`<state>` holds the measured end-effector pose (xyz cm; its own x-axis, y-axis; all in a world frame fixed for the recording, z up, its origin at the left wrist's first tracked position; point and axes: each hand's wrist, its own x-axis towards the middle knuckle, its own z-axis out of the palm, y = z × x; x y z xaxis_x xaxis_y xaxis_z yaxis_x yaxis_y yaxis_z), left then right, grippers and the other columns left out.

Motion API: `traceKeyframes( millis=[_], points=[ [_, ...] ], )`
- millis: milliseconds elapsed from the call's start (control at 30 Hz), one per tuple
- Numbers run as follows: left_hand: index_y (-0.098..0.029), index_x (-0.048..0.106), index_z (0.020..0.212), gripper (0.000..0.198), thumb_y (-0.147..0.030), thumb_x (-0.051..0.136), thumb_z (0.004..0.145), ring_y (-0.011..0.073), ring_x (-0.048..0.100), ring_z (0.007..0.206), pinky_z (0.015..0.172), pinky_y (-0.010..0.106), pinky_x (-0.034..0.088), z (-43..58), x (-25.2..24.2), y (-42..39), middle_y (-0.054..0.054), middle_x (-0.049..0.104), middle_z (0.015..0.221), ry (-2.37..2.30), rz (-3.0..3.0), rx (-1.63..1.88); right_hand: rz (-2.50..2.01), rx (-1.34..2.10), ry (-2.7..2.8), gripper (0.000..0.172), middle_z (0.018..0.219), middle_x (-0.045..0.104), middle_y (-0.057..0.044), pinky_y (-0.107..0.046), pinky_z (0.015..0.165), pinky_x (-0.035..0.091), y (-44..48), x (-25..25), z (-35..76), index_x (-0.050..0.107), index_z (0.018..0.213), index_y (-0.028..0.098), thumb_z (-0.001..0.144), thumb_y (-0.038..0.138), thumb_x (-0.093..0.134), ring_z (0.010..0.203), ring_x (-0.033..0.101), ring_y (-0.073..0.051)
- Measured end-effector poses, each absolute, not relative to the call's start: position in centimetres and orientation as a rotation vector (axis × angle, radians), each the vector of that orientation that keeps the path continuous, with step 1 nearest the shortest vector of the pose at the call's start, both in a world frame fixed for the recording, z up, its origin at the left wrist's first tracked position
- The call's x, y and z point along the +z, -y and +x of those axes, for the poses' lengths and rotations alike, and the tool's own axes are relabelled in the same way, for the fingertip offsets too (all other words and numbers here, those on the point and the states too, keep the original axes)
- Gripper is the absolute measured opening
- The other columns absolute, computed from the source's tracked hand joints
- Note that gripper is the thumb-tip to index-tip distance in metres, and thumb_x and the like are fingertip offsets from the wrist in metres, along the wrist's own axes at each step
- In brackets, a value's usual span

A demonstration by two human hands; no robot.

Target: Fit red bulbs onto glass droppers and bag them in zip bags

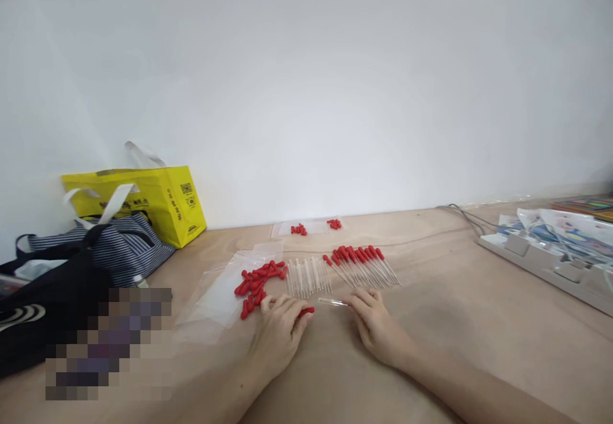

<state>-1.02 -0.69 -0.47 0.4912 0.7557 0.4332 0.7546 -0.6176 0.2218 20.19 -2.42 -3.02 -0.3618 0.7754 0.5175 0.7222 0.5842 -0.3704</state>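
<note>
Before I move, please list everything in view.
Wall: one, white, back
Table: one, brown, below
Yellow bag: one, yellow, left
Striped bag: one, dark-white, left
Black bag: one, black, left
Pixelated patch: one, mixed, left
Plastic: uncounted, translucent, centre left
Loose bulbs: many, red, centre left
Loose tubes: many, clear, centre
Capped tubes: many, clear and red, centre right
Far bulbs: several, red, near wall
Far tubes: uncounted, clear, near wall
Power strip: one, white, right
Cables: uncounted, grey, right
Packets: uncounted, multicoloured, right
Coloured items: uncounted, multicoloured, far right
Left hand: one, centre, holding red bulb
Right hand: one, centre, holding glass tube
</note>
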Motion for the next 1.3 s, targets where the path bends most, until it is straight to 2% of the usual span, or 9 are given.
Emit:
traceKeyframes(
  millis=[400,600,800,1000,1300],
  points=[
    [-0.023,0.056,0.087,0.016,-0.025,0.040,0.086,0.0178,0.055,0.077,0.080,0.038,0.022,-0.8,-0.4,0.5,-0.002,0.067,0.079,-1.405,2.663,0.847,-1.086,0.097,2.255,0.037,0.086,0.053,-0.006,-0.034,0.077,0.029,2.5,-2.9,19.3,0.046,0.111,0.019,0.080,0.004,0.035,0.080,0.045,-0.018],
    [-0.023,0.057,0.084,0.018,-0.028,0.039,0.086,0.0182,0.055,0.078,0.079,0.039,0.025,-0.7,-0.7,0.6,-0.002,0.066,0.080,-1.365,2.562,0.826,-1.134,0.150,2.203,0.020,0.077,0.055,-0.002,-0.028,0.069,0.027,2.7,-2.5,18.8,0.055,0.093,0.021,0.085,0.015,0.037,0.071,0.045,-0.014],
    [-0.022,0.057,0.077,0.018,-0.026,0.041,0.084,0.0172,0.054,0.074,0.081,0.041,0.025,-0.8,-0.5,0.9,-0.001,0.065,0.073,-1.296,2.595,0.770,-1.080,0.002,2.237,0.024,0.071,0.053,-0.001,-0.028,0.067,0.022,2.1,-2.4,19.3,0.058,0.079,0.019,0.083,0.011,0.036,0.064,0.042,-0.012],
    [-0.022,0.058,0.077,0.016,-0.021,0.043,0.083,0.0163,0.055,0.074,0.083,0.041,0.023,-0.6,-0.3,1.3,-0.003,0.064,0.071,-1.208,2.690,0.751,-0.997,-0.148,2.299,0.025,0.070,0.053,0.000,-0.029,0.065,0.019,1.7,-2.1,19.8,0.059,0.081,0.019,0.078,0.007,0.037,0.061,0.041,-0.011],
    [-0.021,0.056,0.073,0.016,-0.023,0.043,0.083,0.0152,0.054,0.069,0.084,0.041,0.024,-0.6,-0.3,1.6,-0.003,0.063,0.066,-1.197,2.735,0.835,-1.053,-0.140,2.251,0.021,0.067,0.053,0.000,-0.029,0.063,0.019,2.2,-2.2,19.2,0.057,0.079,0.019,0.080,0.014,0.037,0.057,0.038,-0.011]
  ],
)
